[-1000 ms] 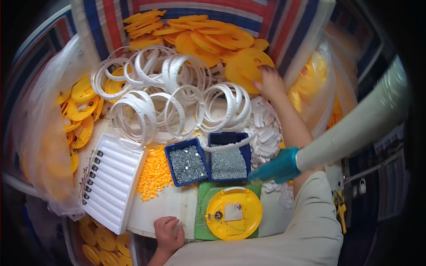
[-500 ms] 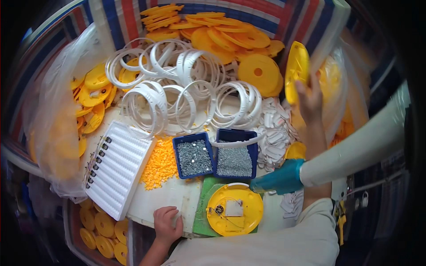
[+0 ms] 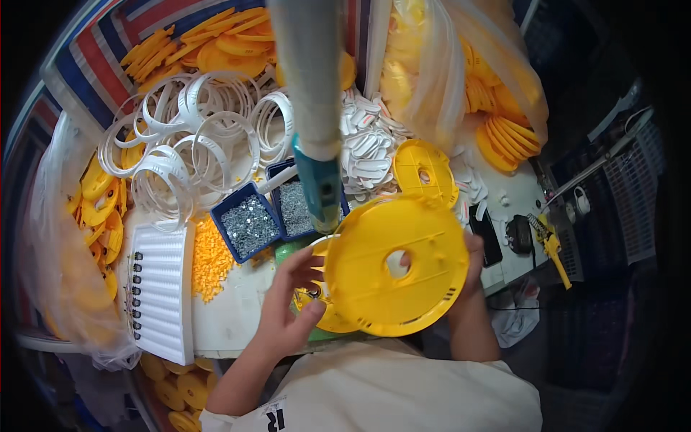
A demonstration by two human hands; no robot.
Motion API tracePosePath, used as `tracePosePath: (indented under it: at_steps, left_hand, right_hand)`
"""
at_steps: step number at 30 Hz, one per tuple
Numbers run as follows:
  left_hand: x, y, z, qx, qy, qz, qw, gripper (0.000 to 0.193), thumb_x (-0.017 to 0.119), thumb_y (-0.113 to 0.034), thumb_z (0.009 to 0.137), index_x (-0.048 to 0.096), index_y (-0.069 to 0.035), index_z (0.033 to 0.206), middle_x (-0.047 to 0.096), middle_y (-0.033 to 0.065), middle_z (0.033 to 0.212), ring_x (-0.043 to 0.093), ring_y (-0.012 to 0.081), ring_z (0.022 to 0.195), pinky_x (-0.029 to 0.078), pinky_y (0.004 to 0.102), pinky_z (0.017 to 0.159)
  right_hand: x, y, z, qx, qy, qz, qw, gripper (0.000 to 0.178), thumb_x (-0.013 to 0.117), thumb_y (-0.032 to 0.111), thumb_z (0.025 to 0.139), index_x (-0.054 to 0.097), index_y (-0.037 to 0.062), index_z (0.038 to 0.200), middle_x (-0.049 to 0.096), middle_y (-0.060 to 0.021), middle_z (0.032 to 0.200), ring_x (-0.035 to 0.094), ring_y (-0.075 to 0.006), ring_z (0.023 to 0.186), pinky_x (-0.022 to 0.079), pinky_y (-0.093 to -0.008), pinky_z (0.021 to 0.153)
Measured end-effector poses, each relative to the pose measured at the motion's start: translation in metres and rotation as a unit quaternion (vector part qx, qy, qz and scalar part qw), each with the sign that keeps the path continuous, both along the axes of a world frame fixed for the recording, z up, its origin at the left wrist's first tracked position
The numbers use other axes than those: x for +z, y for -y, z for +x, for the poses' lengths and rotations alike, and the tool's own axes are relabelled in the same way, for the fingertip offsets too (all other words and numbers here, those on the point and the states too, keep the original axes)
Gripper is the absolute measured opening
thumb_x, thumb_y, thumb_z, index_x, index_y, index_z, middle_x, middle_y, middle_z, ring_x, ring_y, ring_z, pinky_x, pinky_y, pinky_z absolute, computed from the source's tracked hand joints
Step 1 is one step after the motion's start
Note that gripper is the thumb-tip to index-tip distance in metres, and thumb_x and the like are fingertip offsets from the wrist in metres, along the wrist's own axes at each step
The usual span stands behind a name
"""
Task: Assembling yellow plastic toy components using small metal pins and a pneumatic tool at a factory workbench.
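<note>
A yellow disc [image 3: 392, 297], gripped at its right rim by a worker's right hand [image 3: 473, 268], reaches just beside the spread, empty left hand [image 3: 286, 309], the nearer to a yellow housing [image 3: 332, 321] partly hidden behind it above the desk [image 3: 224, 327].

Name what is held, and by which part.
A yellow disc, held at its right edge by the right-hand grip; whether the left-hand grip touches it cannot be told.
</note>
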State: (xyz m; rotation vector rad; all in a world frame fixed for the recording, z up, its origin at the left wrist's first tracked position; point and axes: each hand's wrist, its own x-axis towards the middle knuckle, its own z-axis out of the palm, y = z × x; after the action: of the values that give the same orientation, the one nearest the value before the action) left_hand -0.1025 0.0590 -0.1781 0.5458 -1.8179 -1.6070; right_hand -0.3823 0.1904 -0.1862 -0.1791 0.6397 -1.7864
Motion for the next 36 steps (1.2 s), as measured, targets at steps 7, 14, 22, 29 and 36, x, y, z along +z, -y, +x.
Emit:
tracePosePath:
  at_steps: [7,14,22,29,36]
  left_hand:
    - [-0.023,-0.022,0.029,0.011,-0.040,0.388,0.921,0.068,0.065,-0.021,0.100,0.036,0.002,0.158,0.057,0.0154,0.147,0.058,0.0266,0.133,0.047,0.0406,0.112]
    - [-0.046,-0.033,0.089,0.106,-0.157,0.402,0.896,0.070,0.057,-0.029,0.100,0.034,0.006,0.157,0.054,0.0241,0.151,0.060,0.0372,0.133,0.050,0.0478,0.112]
    - [-0.049,-0.037,0.118,0.265,-0.302,0.398,0.825,0.065,0.038,-0.040,0.107,0.036,-0.001,0.159,0.052,0.0231,0.153,0.062,0.0385,0.130,0.058,0.0511,0.104]
    - [-0.056,-0.014,0.123,0.298,-0.285,0.368,0.834,0.067,0.041,-0.043,0.107,0.039,0.001,0.157,0.052,0.0226,0.152,0.059,0.0384,0.133,0.055,0.0511,0.107]
    - [-0.054,-0.020,0.111,0.260,-0.304,0.395,0.827,0.066,0.040,-0.043,0.107,0.040,-0.001,0.158,0.054,0.0220,0.152,0.061,0.0381,0.132,0.054,0.0521,0.109]
  right_hand:
    - [-0.027,0.005,0.017,0.130,-0.288,0.008,0.949,0.070,0.045,0.051,0.104,0.050,0.0004,0.152,0.066,-0.0204,0.137,0.068,-0.0312,0.120,0.053,-0.0397,0.105]
    - [0.025,0.171,-0.002,-0.177,-0.869,-0.101,0.451,0.034,0.074,0.020,0.092,0.068,0.0041,0.122,0.069,-0.0142,0.112,0.065,-0.0311,0.111,0.050,-0.0425,0.101]
    - [0.017,0.253,-0.030,0.034,-0.845,-0.101,0.525,0.035,0.074,0.029,0.099,0.070,0.0034,0.122,0.073,-0.0107,0.102,0.067,-0.0197,0.095,0.054,-0.0336,0.089]
    - [-0.012,0.264,-0.009,-0.061,-0.746,-0.166,0.642,0.022,0.070,0.017,0.102,0.070,0.0002,0.116,0.072,-0.0107,0.097,0.068,-0.0187,0.091,0.054,-0.0345,0.087]
    - [0.002,0.321,-0.021,-0.170,-0.649,-0.112,0.733,0.024,0.064,0.022,0.108,0.066,0.0004,0.119,0.069,-0.0025,0.097,0.061,-0.0094,0.090,0.048,-0.0240,0.083]
